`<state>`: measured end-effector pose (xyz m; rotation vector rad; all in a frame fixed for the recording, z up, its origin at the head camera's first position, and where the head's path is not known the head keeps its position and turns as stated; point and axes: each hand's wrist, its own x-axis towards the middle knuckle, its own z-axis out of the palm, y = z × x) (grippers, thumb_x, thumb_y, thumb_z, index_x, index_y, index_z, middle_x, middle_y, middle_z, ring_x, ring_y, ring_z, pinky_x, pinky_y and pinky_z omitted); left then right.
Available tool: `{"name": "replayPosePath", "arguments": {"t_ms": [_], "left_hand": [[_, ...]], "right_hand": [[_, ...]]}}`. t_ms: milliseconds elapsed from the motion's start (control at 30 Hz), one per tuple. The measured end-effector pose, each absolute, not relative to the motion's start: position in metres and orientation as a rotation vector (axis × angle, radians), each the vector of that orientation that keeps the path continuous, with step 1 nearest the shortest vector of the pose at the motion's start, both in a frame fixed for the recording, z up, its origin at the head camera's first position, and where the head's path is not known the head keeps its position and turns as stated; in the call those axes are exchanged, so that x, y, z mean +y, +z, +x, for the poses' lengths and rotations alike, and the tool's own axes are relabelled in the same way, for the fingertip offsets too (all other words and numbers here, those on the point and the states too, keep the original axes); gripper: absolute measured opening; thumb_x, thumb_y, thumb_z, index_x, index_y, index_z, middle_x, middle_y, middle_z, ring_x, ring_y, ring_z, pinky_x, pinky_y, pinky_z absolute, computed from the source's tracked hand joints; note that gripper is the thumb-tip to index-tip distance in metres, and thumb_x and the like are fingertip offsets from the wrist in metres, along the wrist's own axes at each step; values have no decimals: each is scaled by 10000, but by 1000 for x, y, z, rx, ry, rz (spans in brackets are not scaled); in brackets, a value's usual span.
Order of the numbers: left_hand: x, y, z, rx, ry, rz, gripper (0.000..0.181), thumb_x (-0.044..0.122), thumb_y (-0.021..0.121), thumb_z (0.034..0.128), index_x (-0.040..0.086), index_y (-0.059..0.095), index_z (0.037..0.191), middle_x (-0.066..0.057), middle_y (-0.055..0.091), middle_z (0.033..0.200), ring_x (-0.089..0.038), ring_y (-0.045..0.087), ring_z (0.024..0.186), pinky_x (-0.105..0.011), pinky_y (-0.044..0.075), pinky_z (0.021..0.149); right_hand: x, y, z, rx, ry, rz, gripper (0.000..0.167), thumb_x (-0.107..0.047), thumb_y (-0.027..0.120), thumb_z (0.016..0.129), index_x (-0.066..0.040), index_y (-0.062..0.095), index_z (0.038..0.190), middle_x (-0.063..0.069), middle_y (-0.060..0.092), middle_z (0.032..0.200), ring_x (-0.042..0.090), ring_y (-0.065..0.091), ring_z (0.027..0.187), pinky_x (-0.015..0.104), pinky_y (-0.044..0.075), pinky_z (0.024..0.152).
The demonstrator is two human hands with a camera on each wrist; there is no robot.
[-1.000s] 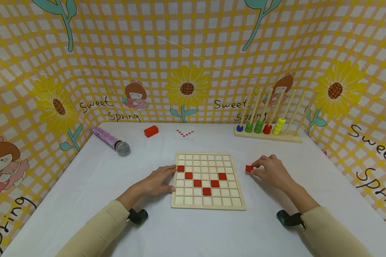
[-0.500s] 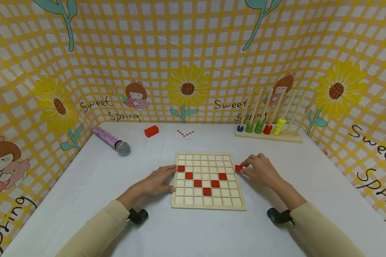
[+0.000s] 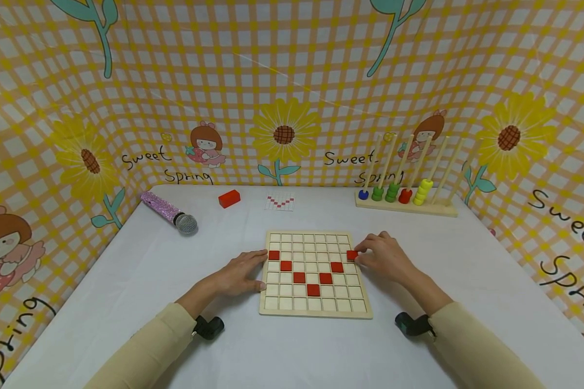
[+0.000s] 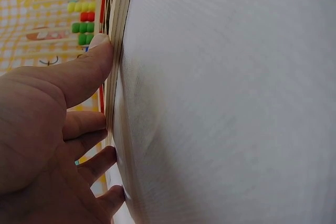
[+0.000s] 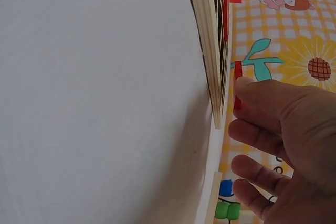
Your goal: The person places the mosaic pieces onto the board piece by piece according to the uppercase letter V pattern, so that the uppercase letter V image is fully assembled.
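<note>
A wooden grid board (image 3: 316,313) lies on the white table, with several red square tiles set in its cells in a V shape. My left hand (image 3: 234,274) touches the board's left edge with thumb and fingertips, the fingers fairly straight. At the right edge, my right hand (image 3: 384,258) pinches a red tile (image 3: 352,255) between thumb and index finger. In the right wrist view that tile (image 5: 238,98) is held on edge to the camera, slightly apart from the board (image 5: 202,40); the other fingers are loosely bent.
Behind the board lies a small pattern card (image 3: 279,202) with a printed red V. A red block (image 3: 229,199) and a glittery pink microphone (image 3: 167,212) lie at the back left. A wooden bead rack (image 3: 406,206) with upright rods stands at the back right.
My right hand has moved left with the red tile, from the table beside the board to over its right edge. The left hand has stayed in place.
</note>
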<state>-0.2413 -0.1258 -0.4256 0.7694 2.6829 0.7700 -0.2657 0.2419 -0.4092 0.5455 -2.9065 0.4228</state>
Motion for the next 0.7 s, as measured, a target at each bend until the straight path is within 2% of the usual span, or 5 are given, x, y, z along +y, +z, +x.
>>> {"name": "replayPosePath", "arguments": {"t_ms": [333, 700], "left_hand": [[-126, -424, -240, 2682, 770, 770, 739, 296, 675, 862, 44, 325, 1461, -78, 268, 1560, -313, 232, 1437, -516, 206, 1162], [-126, -424, -241, 2683, 767, 771, 743, 303, 677, 861, 44, 324, 1462, -77, 266, 1561, -314, 233, 1437, -519, 206, 1161]], "right_hand": [[235, -412, -270, -2906, 392, 570, 222, -217, 740, 792, -81, 738, 967, 64, 698, 974, 271, 508, 912, 401, 404, 752], [231, -412, -271, -2916, 387, 586, 174, -189, 733, 792, -98, 752, 939, 67, 690, 971, 246, 488, 866, 356, 379, 719]]}}
